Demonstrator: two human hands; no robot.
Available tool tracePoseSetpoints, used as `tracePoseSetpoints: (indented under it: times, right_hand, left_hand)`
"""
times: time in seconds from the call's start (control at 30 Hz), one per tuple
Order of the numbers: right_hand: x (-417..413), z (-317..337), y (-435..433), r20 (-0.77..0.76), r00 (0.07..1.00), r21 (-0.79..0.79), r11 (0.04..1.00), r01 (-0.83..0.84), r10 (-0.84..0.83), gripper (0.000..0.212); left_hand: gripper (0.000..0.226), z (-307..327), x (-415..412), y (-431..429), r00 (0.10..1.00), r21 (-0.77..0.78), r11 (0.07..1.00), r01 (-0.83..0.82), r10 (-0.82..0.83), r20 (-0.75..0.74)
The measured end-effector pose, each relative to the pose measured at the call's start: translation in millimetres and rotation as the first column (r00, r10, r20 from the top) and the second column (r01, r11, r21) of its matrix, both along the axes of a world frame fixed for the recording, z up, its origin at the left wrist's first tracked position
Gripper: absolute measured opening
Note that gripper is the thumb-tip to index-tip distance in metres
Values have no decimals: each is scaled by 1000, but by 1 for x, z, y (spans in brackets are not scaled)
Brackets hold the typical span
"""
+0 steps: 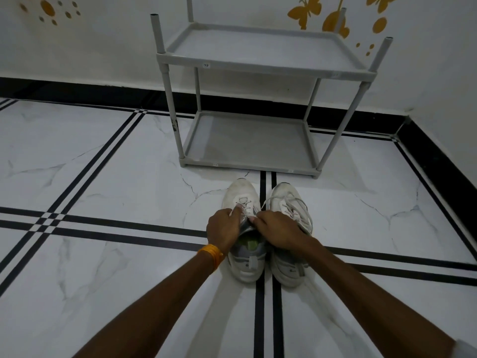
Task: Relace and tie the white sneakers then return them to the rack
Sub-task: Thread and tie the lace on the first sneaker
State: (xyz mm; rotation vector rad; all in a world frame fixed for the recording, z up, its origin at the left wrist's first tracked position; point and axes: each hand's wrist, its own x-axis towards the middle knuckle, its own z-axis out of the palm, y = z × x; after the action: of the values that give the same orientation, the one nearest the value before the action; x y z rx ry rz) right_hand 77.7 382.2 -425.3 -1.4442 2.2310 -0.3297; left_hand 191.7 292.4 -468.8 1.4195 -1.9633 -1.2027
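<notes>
We see white marble-look floor [108,156] w/ black double stripes. Grey two-tier rack [249,140] stands on it by wall, both shelves bare. Just in front of rack: two white sneakers side by side on floor, toes twd rack, left sneaker [241,195] and right sneaker [285,196] either side of black stripe pair.

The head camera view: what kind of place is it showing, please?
Probably a room in a home: a grey plastic two-tier shoe rack against a white wall with yellow butterfly stickers, on a white marble-look tiled floor.
</notes>
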Motion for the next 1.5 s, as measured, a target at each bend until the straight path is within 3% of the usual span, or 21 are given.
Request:
tracePoseSetpoints:
  times: [0.1,0.2,0.23,0.3,0.4,0.47,0.57,0.63,0.8,0.97,1.1,1.23,1.3,1.33,1.4,1.5]
  right_hand:
    - [10,0,-3,140,990,-54,998,25,-17,41]
    - [23,-9,-4,192,978,-139,984,113,-85,45]
    - [26,-13,-3,146,985,-179,977,117,-91,45]
    - [30,-19,-1,-86,996,-204,979,19,-38,40]
    - [32,-19,1,-422,894,-129,965,-226,153,19]
    - [34,-15,4,-491,837,12,963,-269,240,13]
    - [31,-20,4,-545,808,3,965,-263,222,26]
    - [32,-16,5,-562,788,-13,951,-309,249,18]
    - [39,-14,5,-437,873,-60,962,-267,215,26]
    - [74,-12,-9,-153,980,-132,980,-149,128,30]
    - [96,-11,-33,56,993,-136,986,-96,105,26]
    - [82,2,-27,400,916,-78,996,44,-9,20]
    - [67,8,-17,455,890,-63,995,78,-41,12]
    - [60,12,-12,438,898,-104,990,100,-44,8]
    - [50,19,-4,462,880,-210,951,226,-107,5]
    - [36,22,9,605,754,-210,862,462,-257,6]
  left_hand:
    - [40,-1,3,-11,992,45,991,-123,123,-13]
    - [29,2,9,-24,990,-72,987,-141,142,9]
    - [27,5,10,-28,993,-134,985,-105,112,40]
    - [23,8,12,-34,992,-237,971,-4,35,124]
    - [23,1,21,-41,982,-316,947,58,3,189]
    - [22,-5,27,-41,971,-345,935,82,2,238]
    - [22,-6,32,-39,964,-358,928,106,-8,265]
    - [22,-5,33,-39,961,-355,927,117,-17,274]
    - [24,-2,38,-39,956,-368,919,142,-31,292]
    - [31,6,62,-60,966,-416,904,97,16,260]
    - [32,7,87,-85,919,-353,923,150,2,395]
    - [26,16,91,-95,840,-352,918,182,41,541]
    - [22,26,80,-92,791,-453,868,203,127,599]
    - [30,31,70,-87,767,-503,834,227,164,620]
    - [44,45,41,-69,792,-583,759,290,152,591]
    - [34,63,-5,-33,898,-617,698,363,-87,431]
